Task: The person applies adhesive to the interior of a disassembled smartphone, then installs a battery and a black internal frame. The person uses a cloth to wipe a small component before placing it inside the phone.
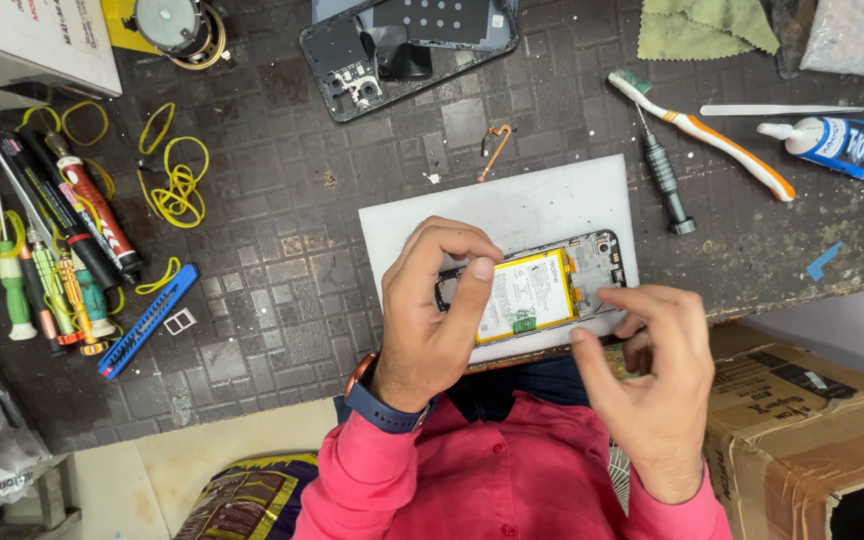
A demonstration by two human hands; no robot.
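Hands work over an opened phone [537, 290] lying on a white mat [512, 205] at the near tabletop [282, 300] edge. Left hand [432, 310] pinches the phone's left end, thumb on the yellow battery [532, 295]. Right hand [652, 380] touches its right edge, fingers loosely curled, grasping nothing. Farther right lie a screwdriver [664, 180] and toothbrush [702, 130]; another opened phone [402, 50] lies far.
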